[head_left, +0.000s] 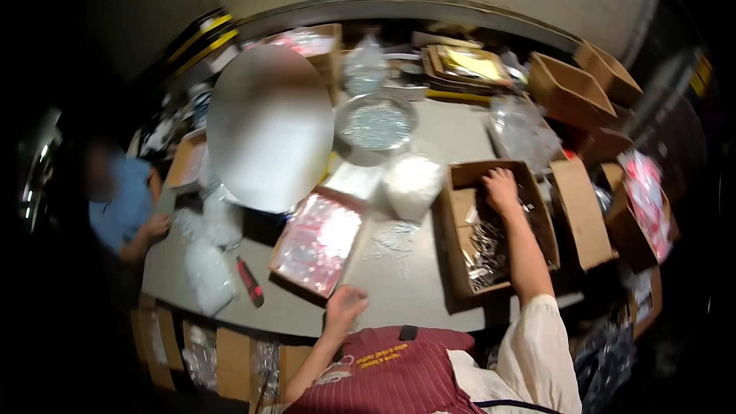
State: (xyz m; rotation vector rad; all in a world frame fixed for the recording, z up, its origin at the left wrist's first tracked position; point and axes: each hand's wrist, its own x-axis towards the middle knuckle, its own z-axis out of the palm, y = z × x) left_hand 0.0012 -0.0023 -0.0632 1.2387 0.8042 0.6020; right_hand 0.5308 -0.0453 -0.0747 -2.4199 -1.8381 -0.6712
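Observation:
My right hand (pixel 502 189) reaches into the far part of an open cardboard box (pixel 455 261), its fingers apart and nothing visible in them. Loose small metal parts (pixel 484 249) lie in this box, nearer to me than the hand. By the table's front edge, my left hand (pixel 346 307) is curled closed; blur hides whatever it may hold. It is beside the near end of a shallow carton (pixel 318 241) filled with clear and pink plastic packets. Between the two boxes, small thin pale pieces (pixel 393 241) are spread on the table, just in front of a bulging white plastic bag (pixel 412 184).
A round metal tray (pixel 406 111) of small shiny pieces stands farther back. A red-and-black utility knife (pixel 249 281) and clear bags (pixel 208 276) lie at left. A person in blue (pixel 123 199) is at the far left. Cardboard bins (pixel 571 88) and an open carton (pixel 584 215) line the right.

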